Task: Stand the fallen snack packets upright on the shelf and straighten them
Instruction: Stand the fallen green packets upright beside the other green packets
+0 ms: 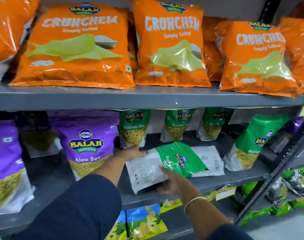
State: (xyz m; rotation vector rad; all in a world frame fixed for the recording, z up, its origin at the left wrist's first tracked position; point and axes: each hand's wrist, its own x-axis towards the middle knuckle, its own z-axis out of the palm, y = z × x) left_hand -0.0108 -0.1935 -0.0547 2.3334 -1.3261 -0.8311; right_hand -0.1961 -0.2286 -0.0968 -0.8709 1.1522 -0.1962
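Note:
A white-backed Ratlami Sev packet [144,172] lies flat at the front of the grey middle shelf [217,183]. My left hand [133,152] holds its far upper edge. My right hand [170,181] grips its near right edge, thumb on top. Partly over it lies a fallen green Ratlami Sev packet [179,158], face up and turned sideways. A third flat packet [211,159] shows its white back and barcode beneath that one. Three green Ratlami Sev packets [134,127] stand upright at the back. Another green packet [251,142] leans at the right.
Purple Aloo Sev packets [85,142] stand left of my hands. Orange Crunchem bags [170,42] fill the shelf above. Chip packets [144,220] sit on the shelf below. A slanted metal upright [275,168] borders the right side, with green packets beyond it.

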